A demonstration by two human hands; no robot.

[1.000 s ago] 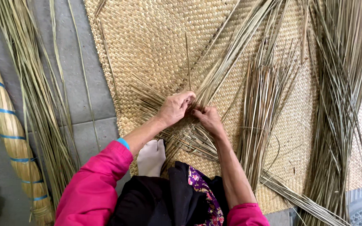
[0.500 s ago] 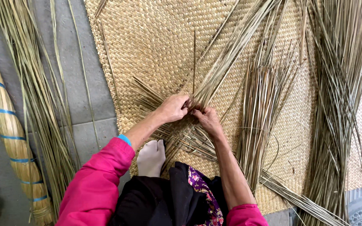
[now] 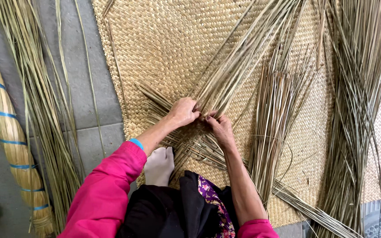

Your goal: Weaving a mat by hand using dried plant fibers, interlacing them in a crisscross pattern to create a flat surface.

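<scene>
Hands working reed strands on a woven mat.

The left hand point(image 3: 184, 111) was closed around a bunch of reed strands point(image 3: 239, 70); the right hand point(image 3: 219, 128) pinched strands just beside it. Both rested on the woven mat point(image 3: 164, 44), which lay on the floor point(image 3: 89, 97).

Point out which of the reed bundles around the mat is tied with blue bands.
The thick rolled bundle at the far left edge, lying on the grey floor. Blue bands ring it at intervals; the loose reeds beside it and the sheaf at right are untied.
</scene>
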